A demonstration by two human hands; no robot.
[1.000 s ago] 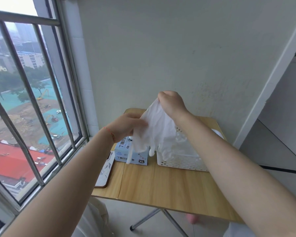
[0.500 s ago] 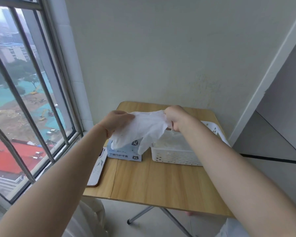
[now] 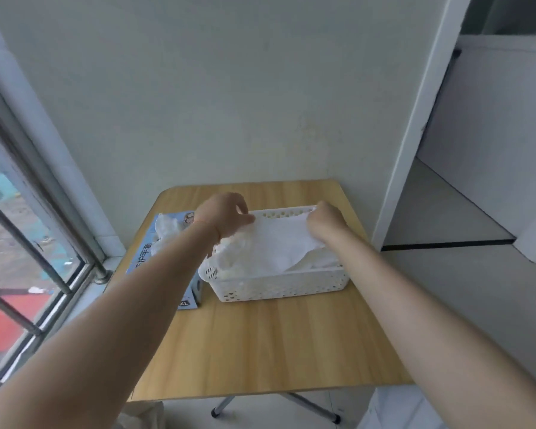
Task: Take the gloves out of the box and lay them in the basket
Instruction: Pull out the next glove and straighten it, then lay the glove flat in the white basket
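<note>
Head view shows the glove (image 3: 279, 243), held up over the box (image 3: 167, 243) a second ago, now stretched flat over the basket (image 3: 279, 286), pinched by left hand (image 3: 226, 218) and, seemingly, right hand (image 3: 325, 222), ready to lay down.

A light wooden folding table with metal legs (image 3: 260, 345) stands against a pale plastered wall (image 3: 229, 88); left of the table, a barred metal-framed window (image 3: 28, 243); right of it, a white door frame (image 3: 415, 119).

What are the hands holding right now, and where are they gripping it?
One white glove, stretched flat over the basket. The left hand pinches its left end, the right hand its right end.
</note>
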